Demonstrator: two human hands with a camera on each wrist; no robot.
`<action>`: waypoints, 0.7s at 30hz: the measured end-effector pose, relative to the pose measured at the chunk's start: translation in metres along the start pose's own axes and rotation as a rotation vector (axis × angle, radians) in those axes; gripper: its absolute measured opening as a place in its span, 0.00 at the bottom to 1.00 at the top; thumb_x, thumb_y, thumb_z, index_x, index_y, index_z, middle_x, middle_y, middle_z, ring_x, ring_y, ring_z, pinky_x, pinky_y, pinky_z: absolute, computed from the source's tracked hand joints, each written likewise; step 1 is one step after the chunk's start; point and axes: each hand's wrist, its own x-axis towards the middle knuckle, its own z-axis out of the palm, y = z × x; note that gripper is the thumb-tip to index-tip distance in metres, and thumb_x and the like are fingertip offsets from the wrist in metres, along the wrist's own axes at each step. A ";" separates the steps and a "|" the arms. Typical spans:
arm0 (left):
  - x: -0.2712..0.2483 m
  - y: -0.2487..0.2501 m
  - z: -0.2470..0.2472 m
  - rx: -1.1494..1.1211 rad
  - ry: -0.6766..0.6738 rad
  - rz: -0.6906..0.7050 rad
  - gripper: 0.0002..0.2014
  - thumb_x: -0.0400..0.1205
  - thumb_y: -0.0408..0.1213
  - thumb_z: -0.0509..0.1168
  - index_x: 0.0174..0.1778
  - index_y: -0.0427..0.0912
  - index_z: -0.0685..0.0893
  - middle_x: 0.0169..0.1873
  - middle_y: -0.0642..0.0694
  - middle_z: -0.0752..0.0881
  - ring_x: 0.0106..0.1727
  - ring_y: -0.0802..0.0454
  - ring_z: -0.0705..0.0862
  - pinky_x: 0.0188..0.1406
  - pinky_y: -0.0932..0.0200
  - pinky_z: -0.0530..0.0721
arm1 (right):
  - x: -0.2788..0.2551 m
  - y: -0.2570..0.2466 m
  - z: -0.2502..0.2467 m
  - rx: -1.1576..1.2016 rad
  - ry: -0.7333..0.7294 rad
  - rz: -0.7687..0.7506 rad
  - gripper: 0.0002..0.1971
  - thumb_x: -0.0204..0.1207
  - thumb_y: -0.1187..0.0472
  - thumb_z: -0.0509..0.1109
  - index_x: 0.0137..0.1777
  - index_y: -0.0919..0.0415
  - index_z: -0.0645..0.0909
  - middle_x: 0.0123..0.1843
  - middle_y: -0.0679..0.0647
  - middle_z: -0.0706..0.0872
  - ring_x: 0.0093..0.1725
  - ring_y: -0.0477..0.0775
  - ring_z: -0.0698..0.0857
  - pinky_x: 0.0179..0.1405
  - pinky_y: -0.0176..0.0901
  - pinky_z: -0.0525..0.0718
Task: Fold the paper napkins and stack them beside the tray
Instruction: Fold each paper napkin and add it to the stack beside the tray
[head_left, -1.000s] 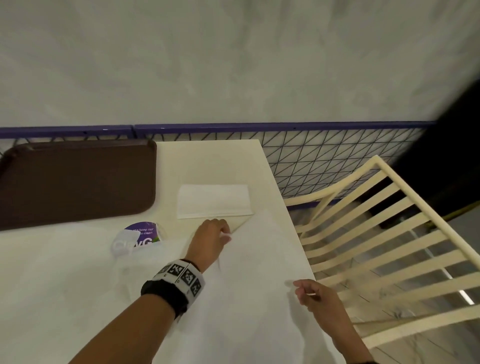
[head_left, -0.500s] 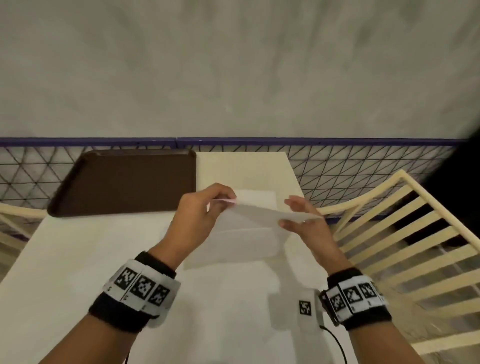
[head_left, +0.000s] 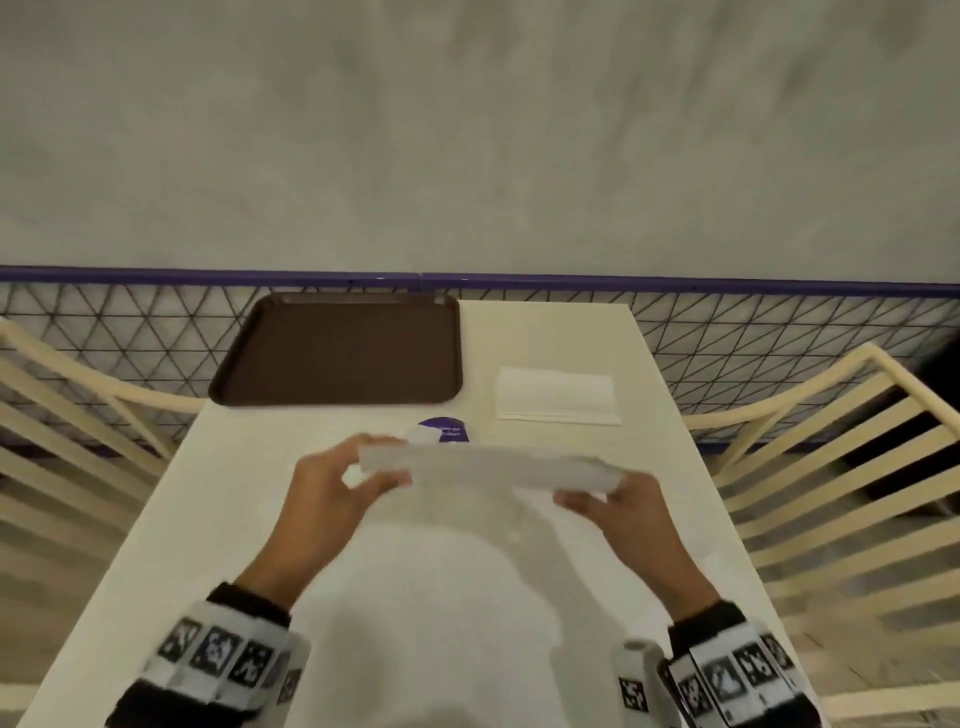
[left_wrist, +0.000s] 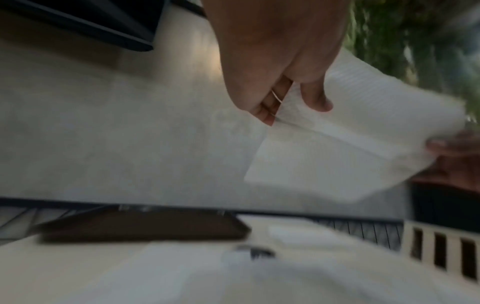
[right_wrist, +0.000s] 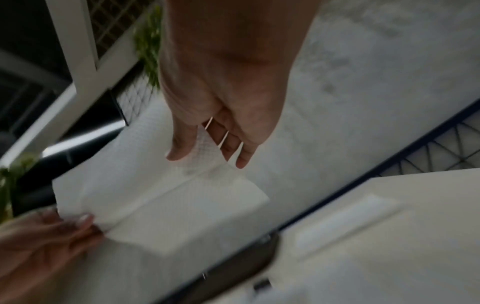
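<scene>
A white paper napkin (head_left: 488, 467) hangs in the air over the table, folded over along its top edge. My left hand (head_left: 374, 475) pinches its left end between thumb and fingers, and my right hand (head_left: 597, 501) pinches its right end. In the left wrist view the napkin (left_wrist: 350, 144) shows a crease and a lower flap hanging below my left hand (left_wrist: 293, 107). The right wrist view has the same napkin (right_wrist: 168, 205) below my right hand (right_wrist: 205, 150). A folded napkin (head_left: 558, 396) lies flat to the right of the brown tray (head_left: 343, 353).
The cream table (head_left: 249, 519) has a round purple sticker (head_left: 444, 431) near its middle and more white paper (head_left: 441, 623) lying at its near edge. Cream slatted chairs (head_left: 831, 467) stand on both sides. A wire-mesh fence with a purple rail (head_left: 727, 287) runs behind the table.
Both hands lifted the napkin off the table and drew it toward me, spreading to its ends. The folded napkin beside the tray, earlier hidden behind it, is in plain sight.
</scene>
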 end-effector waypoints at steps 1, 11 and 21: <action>-0.013 -0.016 0.001 0.036 -0.044 0.018 0.19 0.67 0.25 0.77 0.41 0.56 0.85 0.42 0.71 0.87 0.45 0.74 0.84 0.49 0.81 0.75 | -0.012 0.014 0.002 0.003 -0.047 0.024 0.11 0.60 0.67 0.81 0.44 0.58 0.89 0.41 0.41 0.92 0.47 0.40 0.87 0.49 0.30 0.83; -0.119 -0.166 0.021 0.174 -0.503 0.015 0.34 0.60 0.22 0.70 0.54 0.63 0.77 0.58 0.54 0.85 0.64 0.54 0.82 0.59 0.52 0.82 | -0.081 0.123 0.017 -0.476 -0.402 0.183 0.14 0.62 0.58 0.78 0.44 0.38 0.86 0.53 0.26 0.85 0.58 0.31 0.81 0.63 0.32 0.76; -0.077 -0.151 0.042 0.288 -0.179 -0.378 0.16 0.75 0.37 0.72 0.39 0.55 0.69 0.19 0.53 0.76 0.25 0.56 0.75 0.27 0.63 0.69 | -0.037 0.125 0.033 -0.716 -0.027 0.411 0.12 0.71 0.60 0.74 0.34 0.56 0.72 0.30 0.45 0.75 0.30 0.41 0.73 0.28 0.27 0.67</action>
